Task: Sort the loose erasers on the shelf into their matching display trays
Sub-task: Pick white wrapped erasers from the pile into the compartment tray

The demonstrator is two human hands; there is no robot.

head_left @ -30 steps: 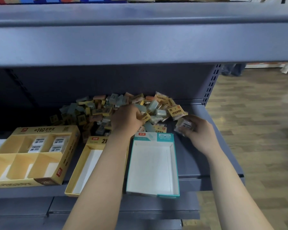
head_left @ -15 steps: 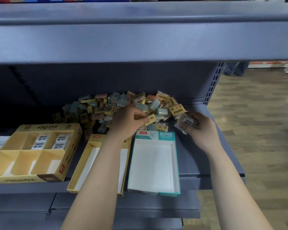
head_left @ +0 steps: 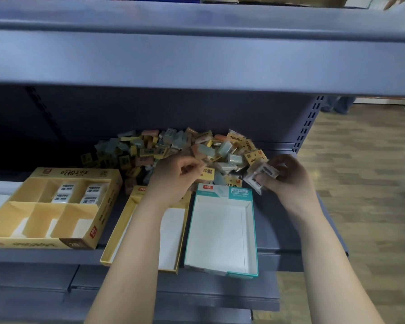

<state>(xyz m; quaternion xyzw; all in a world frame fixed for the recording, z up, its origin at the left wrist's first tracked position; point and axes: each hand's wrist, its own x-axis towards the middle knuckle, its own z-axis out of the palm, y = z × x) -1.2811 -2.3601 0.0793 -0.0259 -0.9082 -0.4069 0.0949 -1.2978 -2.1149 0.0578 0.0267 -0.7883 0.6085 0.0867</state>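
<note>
Pinching yellow-sleeved eraser (head_left: 207, 174) between thumb and fingertips: left hand (head_left: 173, 176), just above back wall of teal tray (head_left: 222, 195). Right hand (head_left: 288, 176) curled round clutch of white film-wrapped erasers (head_left: 263, 175), just right of same tray. Loose pile (head_left: 173, 148) of small rectangular blocks heaped behind both hands. Grey metal shelf (head_left: 278, 218) carries three cardboard trays: teal, flat yellow tray (head_left: 117, 235), divided yellow tray (head_left: 98, 220) with rear cells part-filled. Wood-plank floor (head_left: 372, 183) at right
</note>
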